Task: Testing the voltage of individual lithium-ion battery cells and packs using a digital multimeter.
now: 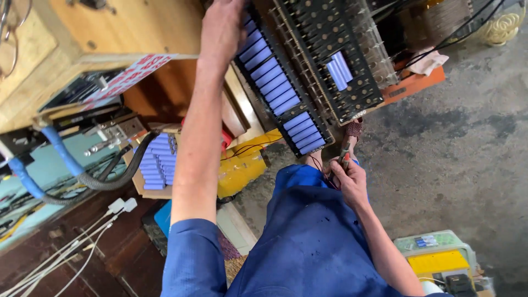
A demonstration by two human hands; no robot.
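L hand [223, 27] at 12 o'clock, arm stretched up, palm laid on upper end of black cell rack [286, 88]. Fingers over the rack edge, mostly out of frame; can't tell if spread or curled.

Rack runs diag. from 12 toward centre, slots filled w/ pale blue cylindrical cells [272, 77], lying crosswise in a row; short gap partway down, then more cells at lower end.

2nd black rack [330, 55] just beside it at 1 o'clock, mostly empty slots, two or three blue cells [339, 69] sitting in it.

R hand [349, 179] just below centre, at lower end of the racks, resting above blue-clad knee. Fingers bunched together, pinching a small slim tool [346, 157] pointing up; thin reddish wires [329, 179] by the hand.

At 9 o'clock: open cardboard box [138, 187] w/ stacked blue cells [159, 162], on cluttered bench. Black corrugated hose [110, 176] curls in front of it. Yellow box [242, 165] between carton and knee. White cables [82, 242] at 8 o'clock. Concrete floor [467, 154] at 3 o'clock.
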